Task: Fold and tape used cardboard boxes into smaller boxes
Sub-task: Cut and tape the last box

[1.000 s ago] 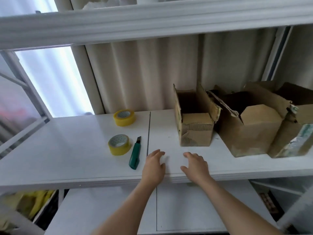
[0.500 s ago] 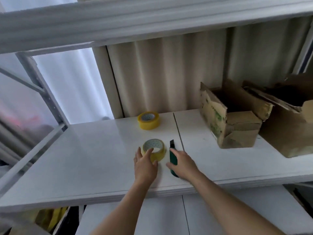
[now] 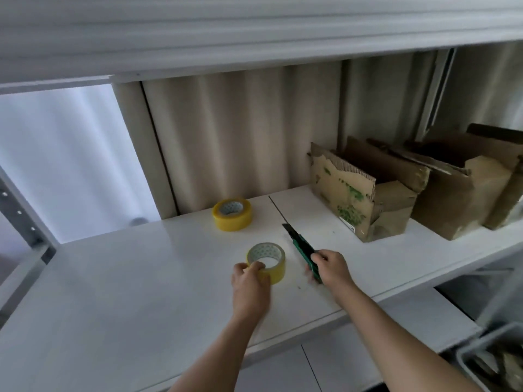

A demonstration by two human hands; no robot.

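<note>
Head cam: the left hand is pinching the near tape roll by its rim while the right hand is curling round the green cutter, probably gathering tools. The torn cardboard box is sitting beyond the right hand, untouched.

Two yellow tape rolls lay on the white shelf: the near roll and the far roll. One green utility knife was there. Three worn cardboard boxes stood in a row: the first, the second and the third, partly cut off.
</note>
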